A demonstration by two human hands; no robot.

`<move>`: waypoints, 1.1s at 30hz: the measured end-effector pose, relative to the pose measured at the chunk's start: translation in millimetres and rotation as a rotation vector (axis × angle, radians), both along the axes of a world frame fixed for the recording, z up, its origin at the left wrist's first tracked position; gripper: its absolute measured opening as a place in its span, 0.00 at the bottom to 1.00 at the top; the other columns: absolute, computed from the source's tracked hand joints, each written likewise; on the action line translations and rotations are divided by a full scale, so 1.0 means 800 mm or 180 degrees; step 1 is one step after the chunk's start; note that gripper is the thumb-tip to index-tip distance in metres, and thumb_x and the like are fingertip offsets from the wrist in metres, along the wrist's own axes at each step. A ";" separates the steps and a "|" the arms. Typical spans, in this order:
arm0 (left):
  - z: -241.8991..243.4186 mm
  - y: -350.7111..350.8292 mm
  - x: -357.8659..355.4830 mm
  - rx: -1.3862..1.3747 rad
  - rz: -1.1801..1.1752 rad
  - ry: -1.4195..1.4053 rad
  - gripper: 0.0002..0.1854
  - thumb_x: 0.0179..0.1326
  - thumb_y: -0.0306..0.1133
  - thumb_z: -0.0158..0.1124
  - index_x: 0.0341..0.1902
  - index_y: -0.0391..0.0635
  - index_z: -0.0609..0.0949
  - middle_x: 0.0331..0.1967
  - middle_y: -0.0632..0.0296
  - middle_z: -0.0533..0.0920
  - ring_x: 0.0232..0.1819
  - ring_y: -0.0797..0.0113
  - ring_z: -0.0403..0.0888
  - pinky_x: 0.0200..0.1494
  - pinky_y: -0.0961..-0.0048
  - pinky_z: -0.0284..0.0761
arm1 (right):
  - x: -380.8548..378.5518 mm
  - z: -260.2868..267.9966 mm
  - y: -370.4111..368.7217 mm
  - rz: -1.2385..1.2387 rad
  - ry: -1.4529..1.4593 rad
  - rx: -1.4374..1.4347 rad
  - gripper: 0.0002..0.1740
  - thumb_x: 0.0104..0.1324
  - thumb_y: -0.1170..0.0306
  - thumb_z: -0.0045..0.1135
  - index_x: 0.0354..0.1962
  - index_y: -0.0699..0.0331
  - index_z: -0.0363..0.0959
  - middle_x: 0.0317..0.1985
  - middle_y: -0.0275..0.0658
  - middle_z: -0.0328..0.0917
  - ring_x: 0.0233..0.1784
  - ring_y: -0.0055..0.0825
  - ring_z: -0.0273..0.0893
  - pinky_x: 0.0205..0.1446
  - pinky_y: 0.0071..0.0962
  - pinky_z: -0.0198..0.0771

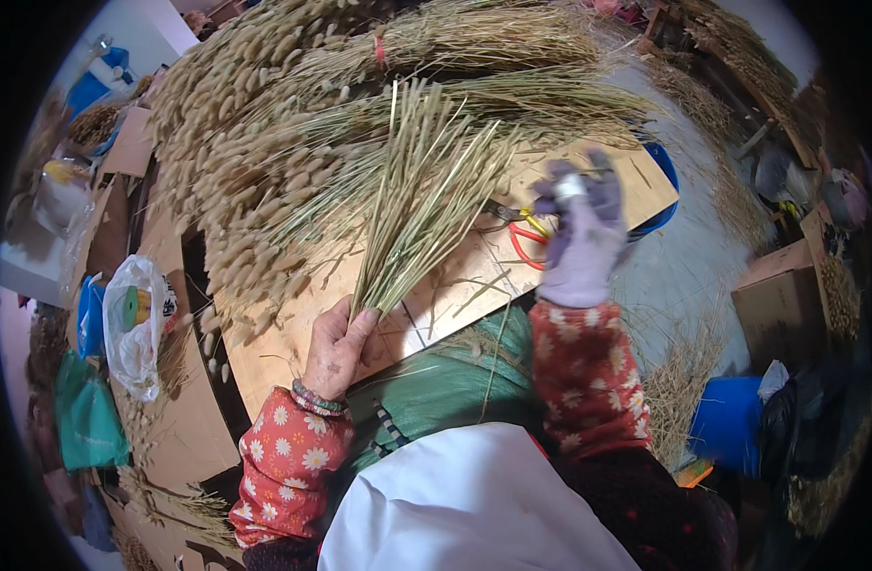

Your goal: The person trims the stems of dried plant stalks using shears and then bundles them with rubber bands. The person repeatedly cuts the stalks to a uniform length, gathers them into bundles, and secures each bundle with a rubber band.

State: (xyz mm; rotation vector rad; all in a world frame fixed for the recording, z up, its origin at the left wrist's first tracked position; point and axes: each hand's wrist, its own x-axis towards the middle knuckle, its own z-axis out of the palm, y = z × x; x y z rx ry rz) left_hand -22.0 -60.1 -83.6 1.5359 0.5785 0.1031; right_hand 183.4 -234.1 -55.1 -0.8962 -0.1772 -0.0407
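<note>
My bare left hand [337, 346] grips a bunch of dried grass stems [425, 193] at its narrow end. The stems fan out away from me over a wooden board [436, 314]. No seed heads show on the visible part of this bunch. My right hand [582, 221], in a lilac and dark purple work glove, is blurred above the board's right side. Its fingers look apart, and I see nothing held in them. Beside it lie shears [527, 239] with red and yellow handles, their tip partly beneath loose stems.
Bunny-tail grass [264, 157] with fluffy heads is heaped across the board's far left. Behind it lies a bundle tied with a red band [379, 51]. At left hangs a clear plastic bag [132, 342]; at right are a cardboard box [782, 300] and a blue bucket [727, 425].
</note>
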 end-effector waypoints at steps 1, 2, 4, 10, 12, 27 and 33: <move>0.002 0.001 0.000 -0.0088 0.0092 0.0055 0.10 0.69 0.36 0.53 0.42 0.41 0.76 0.17 0.73 0.69 0.15 0.82 0.63 0.18 0.81 0.58 | 0.006 0.001 -0.004 -0.0323 -0.0093 -0.0094 0.25 0.63 0.84 0.40 0.59 0.66 0.61 0.42 0.46 0.78 0.38 0.30 0.80 0.37 0.21 0.78; 0.003 0.002 0.000 -0.0195 0.0186 0.0068 0.10 0.69 0.37 0.53 0.41 0.43 0.76 0.17 0.73 0.69 0.15 0.82 0.63 0.17 0.83 0.58 | 0.008 -0.002 -0.003 -0.0335 -0.0295 -0.0125 0.26 0.62 0.85 0.42 0.58 0.64 0.61 0.44 0.46 0.77 0.40 0.29 0.79 0.40 0.22 0.78; 0.006 0.002 0.002 -0.0266 0.0291 0.0025 0.10 0.69 0.38 0.53 0.40 0.43 0.76 0.17 0.73 0.69 0.15 0.82 0.63 0.17 0.84 0.58 | 0.002 -0.011 0.004 -0.0153 -0.0275 -0.0155 0.29 0.60 0.88 0.45 0.59 0.62 0.61 0.48 0.44 0.75 0.45 0.28 0.77 0.44 0.23 0.77; 0.008 0.001 0.003 -0.0301 0.0393 -0.0047 0.11 0.69 0.39 0.53 0.39 0.44 0.76 0.19 0.73 0.71 0.15 0.82 0.65 0.18 0.85 0.60 | -0.065 -0.047 0.062 0.1229 0.0831 0.0302 0.30 0.55 0.88 0.57 0.54 0.60 0.61 0.45 0.34 0.72 0.46 0.23 0.74 0.51 0.22 0.77; 0.005 0.000 0.003 -0.0144 0.0331 -0.0104 0.10 0.69 0.38 0.54 0.40 0.44 0.76 0.19 0.73 0.71 0.16 0.82 0.65 0.19 0.85 0.61 | -0.083 -0.051 0.071 0.1548 0.0981 -0.0127 0.29 0.56 0.87 0.58 0.54 0.62 0.61 0.48 0.35 0.73 0.48 0.23 0.73 0.51 0.23 0.76; 0.009 -0.007 0.007 -0.1092 -0.0177 0.0392 0.10 0.68 0.35 0.55 0.45 0.42 0.74 0.21 0.68 0.73 0.19 0.79 0.69 0.22 0.83 0.67 | -0.099 -0.069 0.076 0.1759 0.1071 -0.0109 0.18 0.57 0.78 0.61 0.45 0.64 0.69 0.36 0.33 0.78 0.33 0.19 0.76 0.33 0.20 0.72; 0.002 -0.013 0.007 -0.0681 -0.0207 0.0277 0.11 0.68 0.36 0.54 0.46 0.41 0.75 0.20 0.71 0.68 0.16 0.80 0.64 0.19 0.83 0.63 | -0.086 -0.085 0.075 0.1601 0.1162 0.0120 0.16 0.57 0.80 0.58 0.45 0.67 0.69 0.39 0.35 0.77 0.36 0.23 0.77 0.39 0.21 0.74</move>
